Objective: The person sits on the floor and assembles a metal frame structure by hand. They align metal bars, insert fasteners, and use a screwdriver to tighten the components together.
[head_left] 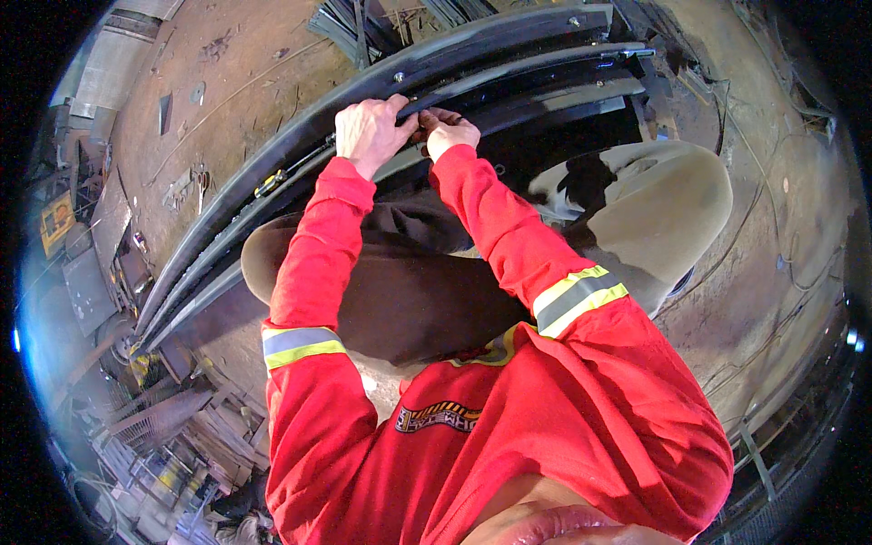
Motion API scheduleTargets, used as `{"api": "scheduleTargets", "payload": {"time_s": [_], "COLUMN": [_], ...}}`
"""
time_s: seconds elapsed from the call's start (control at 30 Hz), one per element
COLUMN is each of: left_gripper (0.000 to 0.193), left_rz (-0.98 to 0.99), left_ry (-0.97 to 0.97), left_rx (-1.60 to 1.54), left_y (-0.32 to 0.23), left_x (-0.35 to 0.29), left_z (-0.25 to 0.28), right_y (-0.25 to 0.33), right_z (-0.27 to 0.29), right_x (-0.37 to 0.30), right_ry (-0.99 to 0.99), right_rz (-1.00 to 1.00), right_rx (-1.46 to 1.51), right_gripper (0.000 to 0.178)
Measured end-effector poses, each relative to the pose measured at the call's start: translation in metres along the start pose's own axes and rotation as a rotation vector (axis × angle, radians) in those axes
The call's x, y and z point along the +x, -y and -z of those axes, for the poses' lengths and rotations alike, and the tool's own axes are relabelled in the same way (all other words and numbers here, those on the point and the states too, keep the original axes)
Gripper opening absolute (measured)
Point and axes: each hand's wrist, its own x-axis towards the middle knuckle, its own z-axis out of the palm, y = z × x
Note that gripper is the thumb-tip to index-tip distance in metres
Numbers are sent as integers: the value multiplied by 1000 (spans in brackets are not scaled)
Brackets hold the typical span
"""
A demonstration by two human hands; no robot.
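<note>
A long dark metal frame of parallel bars lies before me, its outer bar carrying a few bolt heads. My left hand reaches over the frame, fingers curled down at the bars and thumb toward the right hand. Close beside it, almost touching, my right hand is closed in a pinch by the end of a dark inner bar. What the fingertips hold is hidden or too small to make out. Left of my hands, a small yellow-and-black tool rests on the bars.
My bent knees sit close against the frame. Beyond it lies a bundle of dark metal strips. Scissors-like tool and metal scraps lie on the dirty floor. Cables run along the right; stacked metal pieces crowd the lower left.
</note>
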Motion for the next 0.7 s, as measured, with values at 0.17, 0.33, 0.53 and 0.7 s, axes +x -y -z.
{"api": "scheduleTargets", "payload": {"time_s": [0.17,0.33,0.53,0.7], "left_gripper": [24,30,29,28], "left_rz": [-57,-29,-99,-99], "left_ry": [-111,-60,-57,-49], "left_rx": [-61,-53,-44,-46], "left_y": [2,3,5,5], "left_x": [-2,-3,-2,-1], "left_z": [-3,-1,1,0], "right_y": [-2,1,-2,-2], "right_z": [-1,0,3,5], "right_x": [-2,-6,-4,-3], "right_ry": [18,48,70,88], "right_rz": [-44,-71,-61,-126], "right_rx": [157,126,144,167], "right_gripper": [12,13,14,14]}}
